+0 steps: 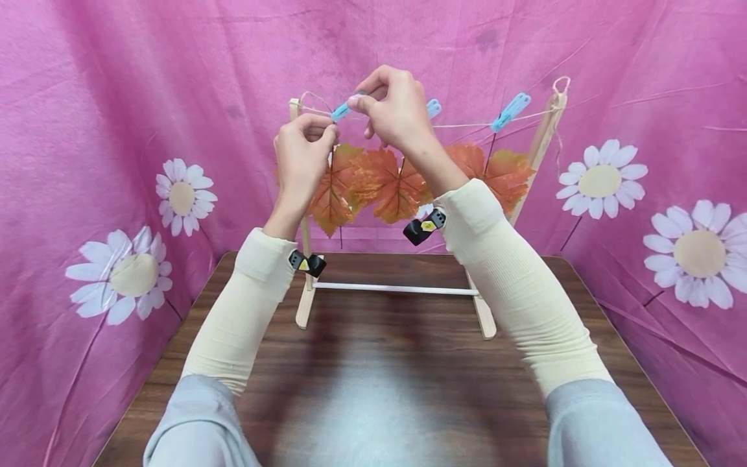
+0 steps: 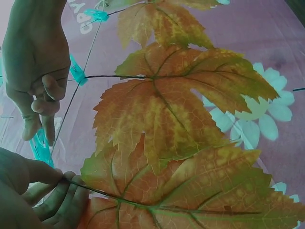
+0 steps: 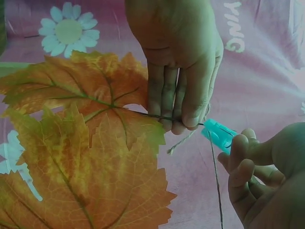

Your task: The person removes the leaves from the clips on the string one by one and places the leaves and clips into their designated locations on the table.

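At the stand's left end, my left hand (image 1: 300, 152) pinches the dark stem (image 3: 157, 116) of an orange-green artificial leaf (image 1: 331, 201) between thumb and fingers. My right hand (image 1: 398, 107) pinches the tail end of a light-blue clothespin (image 1: 341, 111). In the right wrist view, that clothespin's nose meets the string (image 3: 217, 176) and the stem's tip. Whether its nose grips the stem, I cannot tell. A middle leaf (image 2: 157, 95) hangs by its stem from another blue clothespin (image 2: 77, 71). Farther right, a third leaf (image 1: 504, 172) hangs below a clothespin (image 1: 510, 112).
The string runs between two wooden posts (image 1: 539, 139) of a stand joined low down by a white rod (image 1: 397, 288). It stands on a dark wood-grain table (image 1: 373, 383). A pink cloth (image 1: 233, 58) with white daisies (image 1: 601, 180) surrounds the table at the back and sides.
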The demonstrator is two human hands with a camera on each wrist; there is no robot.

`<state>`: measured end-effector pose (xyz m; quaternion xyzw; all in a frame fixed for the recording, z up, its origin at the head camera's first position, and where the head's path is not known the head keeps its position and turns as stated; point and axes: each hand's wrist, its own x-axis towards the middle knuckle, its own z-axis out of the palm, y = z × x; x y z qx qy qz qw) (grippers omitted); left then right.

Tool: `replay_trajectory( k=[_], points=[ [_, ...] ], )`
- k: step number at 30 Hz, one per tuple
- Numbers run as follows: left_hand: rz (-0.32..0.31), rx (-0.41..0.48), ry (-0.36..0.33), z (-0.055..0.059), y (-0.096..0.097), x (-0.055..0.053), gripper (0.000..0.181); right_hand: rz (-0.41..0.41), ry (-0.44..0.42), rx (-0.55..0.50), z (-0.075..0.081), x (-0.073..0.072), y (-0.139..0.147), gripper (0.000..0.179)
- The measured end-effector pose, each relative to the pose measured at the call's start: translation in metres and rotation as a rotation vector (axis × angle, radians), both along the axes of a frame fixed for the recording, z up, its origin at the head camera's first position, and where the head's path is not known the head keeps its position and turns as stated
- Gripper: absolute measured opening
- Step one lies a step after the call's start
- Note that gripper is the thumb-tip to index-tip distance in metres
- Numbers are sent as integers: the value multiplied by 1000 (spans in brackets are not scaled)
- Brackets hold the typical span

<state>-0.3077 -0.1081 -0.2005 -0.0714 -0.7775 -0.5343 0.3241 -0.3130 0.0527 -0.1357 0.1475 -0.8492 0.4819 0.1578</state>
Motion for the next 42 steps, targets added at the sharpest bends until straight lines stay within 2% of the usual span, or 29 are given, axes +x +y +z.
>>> replay_trajectory(
  k=[11,16,27,37,42],
  points=[
    [3,13,18,-2,-5,1,22,20,49,-100,2,2,6,23],
    [4,32,19,-2,-7,3,19,24,50,-114,0,2,11,26],
    [-12,67,28,-3,-15,9,18,106,38,-123,-2,10,27,38],
    [-28,90,41,-5,-23,12,17,115,59,-169,-6,18,45,32],
    [-37,102,38,-8,-27,15,15,122,64,-153,-10,22,55,33]
  ],
)
